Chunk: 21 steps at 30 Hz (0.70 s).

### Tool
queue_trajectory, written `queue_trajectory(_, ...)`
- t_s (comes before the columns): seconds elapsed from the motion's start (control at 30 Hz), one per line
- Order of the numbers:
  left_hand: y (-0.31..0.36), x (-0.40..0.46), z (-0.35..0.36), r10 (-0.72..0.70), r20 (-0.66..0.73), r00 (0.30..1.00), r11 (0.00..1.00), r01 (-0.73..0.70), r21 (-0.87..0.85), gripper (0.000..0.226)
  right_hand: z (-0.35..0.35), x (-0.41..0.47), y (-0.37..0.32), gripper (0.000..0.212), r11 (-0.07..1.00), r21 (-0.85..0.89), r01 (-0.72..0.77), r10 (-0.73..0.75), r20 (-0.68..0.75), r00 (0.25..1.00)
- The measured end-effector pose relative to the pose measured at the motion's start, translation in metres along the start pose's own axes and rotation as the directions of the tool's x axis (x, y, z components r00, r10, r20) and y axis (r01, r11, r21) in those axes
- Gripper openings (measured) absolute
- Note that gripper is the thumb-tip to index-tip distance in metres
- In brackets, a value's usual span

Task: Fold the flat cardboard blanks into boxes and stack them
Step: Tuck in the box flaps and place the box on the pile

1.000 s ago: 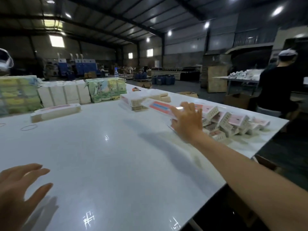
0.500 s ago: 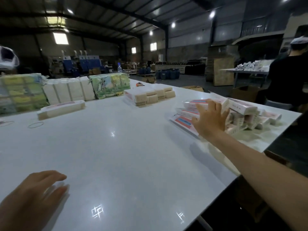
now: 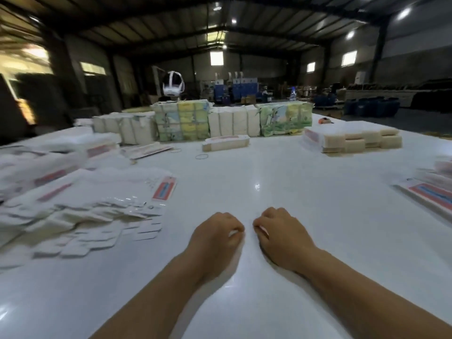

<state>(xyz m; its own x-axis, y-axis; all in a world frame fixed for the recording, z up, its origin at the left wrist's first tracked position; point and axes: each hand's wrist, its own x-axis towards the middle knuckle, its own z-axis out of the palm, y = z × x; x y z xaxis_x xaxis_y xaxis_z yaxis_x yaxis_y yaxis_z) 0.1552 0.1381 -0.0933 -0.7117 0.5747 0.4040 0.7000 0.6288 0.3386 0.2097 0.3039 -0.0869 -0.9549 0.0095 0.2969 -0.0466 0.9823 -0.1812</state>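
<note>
With both hands, left hand (image 3: pixel 215 234) and right hand (image 3: pixel 281 234), curled and holding nothing on the tabletop (image 3: pixel 269 182), the flat blanks (image 3: pixel 97 206) are found leftward, nearer the left.

A dark warehouse is seen: ceiling lamps (image 3: pixel 404 13) at 1 o'clock, a bright window (image 3: pixel 216 58) at 12, blue drums (image 3: pixel 371 106) at 2.

Blurred blanks (image 3: pixel 73 216), left edge
</note>
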Motion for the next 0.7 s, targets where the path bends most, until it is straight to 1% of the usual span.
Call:
queue_trajectory(0.1,0.004,0.0,0.001,-0.039,0.006,0.999,0.999,0.039,-0.029,0.02,0.009,-0.001,0.007,0.029,1.0,0.024,0.016,-0.014,-0.073,0.997)
queue_trajectory(0.13,0.006,0.002,-0.002,-0.056,0.04,0.998,0.997,0.058,-0.052,0.02,0.009,-0.001,0.008,0.029,0.999,0.029,0.02,-0.018,-0.083,0.996)
queue_trajectory(0.2,0.003,0.014,-0.016,-0.083,0.153,0.985,0.991,0.097,-0.088,0.022,0.01,0.0,0.008,0.028,0.999,0.016,0.03,-0.028,-0.098,0.995)
queue_trajectory(0.23,-0.003,0.024,-0.026,-0.109,0.177,0.978,0.986,0.13,-0.109,0.022,0.011,0.0,0.008,0.028,0.999,0.008,0.035,-0.034,-0.101,0.994)
queue_trajectory(0.27,-0.014,0.035,-0.038,-0.163,0.159,0.974,0.975,0.184,-0.124,0.022,0.011,0.0,0.007,0.027,0.999,0.001,0.04,-0.04,-0.102,0.994)
queue_trajectory(0.3,-0.028,0.047,-0.051,-0.248,0.115,0.962,0.959,0.261,-0.108,0.022,0.011,0.0,0.007,0.027,0.999,-0.005,0.042,-0.042,-0.104,0.994)
queue_trajectory(0.33,-0.045,0.057,-0.063,-0.35,0.052,0.935,0.934,0.353,-0.056,0.024,0.011,0.0,0.008,0.027,0.999,-0.009,0.043,-0.043,-0.108,0.993)
queue_trajectory(0.37,-0.065,0.064,-0.074,-0.459,-0.011,0.889,0.888,0.459,0.025,0.028,0.01,0.0,0.008,0.027,0.999,-0.01,0.042,-0.043,-0.112,0.993)
queue_trajectory(0.4,-0.085,0.068,-0.082,-0.562,-0.057,0.825,0.819,0.564,0.105,0.038,0.01,0.0,0.007,0.026,0.999,-0.011,0.041,-0.042,-0.115,0.992)
queue_trajectory(0.43,-0.104,0.069,-0.087,-0.653,-0.07,0.754,0.734,0.654,0.183,0.054,0.01,0.001,0.006,0.026,0.999,-0.012,0.041,-0.042,-0.12,0.992)
queue_trajectory(0.47,-0.12,0.069,-0.087,-0.72,-0.072,0.69,0.653,0.709,0.268,0.072,0.01,0.001,0.006,0.025,0.999,-0.01,0.041,-0.042,-0.123,0.991)
queue_trajectory(0.5,-0.134,0.069,-0.086,-0.753,-0.074,0.654,0.592,0.722,0.358,0.088,0.01,0.001,0.006,0.024,0.999,-0.005,0.04,-0.041,-0.126,0.991)
queue_trajectory(0.53,-0.144,0.07,-0.082,-0.76,-0.079,0.645,0.554,0.706,0.441,0.1,0.01,0.001,0.007,0.023,0.999,0.004,0.039,-0.038,-0.129,0.991)
queue_trajectory(0.57,-0.151,0.073,-0.078,-0.753,-0.084,0.652,0.534,0.681,0.5,0.107,0.011,0.001,0.007,0.022,0.999,0.014,0.039,-0.037,-0.133,0.99)
queue_trajectory(0.6,-0.157,0.078,-0.075,-0.749,-0.087,0.657,0.525,0.669,0.527,0.11,0.011,0.001,0.007,0.021,0.999,0.022,0.04,-0.037,-0.136,0.99)
queue_trajectory(0.63,-0.16,0.084,-0.076,-0.763,-0.08,0.642,0.516,0.678,0.523,0.112,0.012,0.001,0.008,0.021,0.999,0.026,0.04,-0.036,-0.14,0.989)
queue_trajectory(0.7,-0.166,0.096,-0.082,-0.818,-0.048,0.573,0.492,0.741,0.457,0.113,0.012,0.001,0.009,0.02,0.999,0.036,0.034,-0.029,-0.141,0.99)
